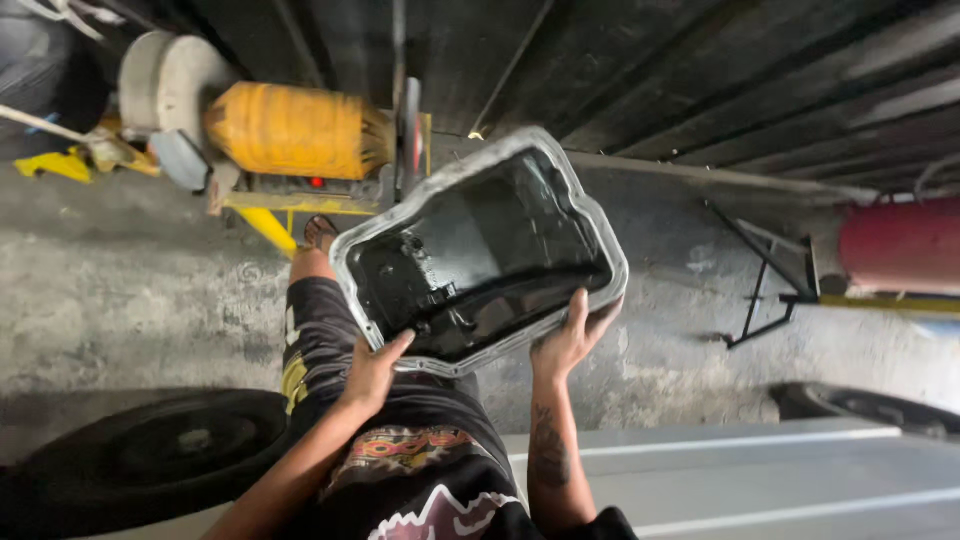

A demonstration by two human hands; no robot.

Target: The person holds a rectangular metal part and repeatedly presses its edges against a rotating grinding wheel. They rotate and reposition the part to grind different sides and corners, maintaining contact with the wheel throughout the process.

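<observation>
I hold up a black metal oil pan [480,250] with a grey, irregular flanged rim, its oily open side facing me. My left hand [375,365] grips the rim at the pan's lower left corner. My right hand [572,338] grips the rim at the lower right, fingers curled over the edge. My legs in dark shorts stretch out below the pan, with a sandal [320,230] showing past its left edge.
A yellow cylindrical machine [290,130] on a yellow frame stands beyond my feet. A black tyre [150,455] lies at lower left. A black metal stand [775,285] and a red tank [900,245] are at right. The floor is concrete.
</observation>
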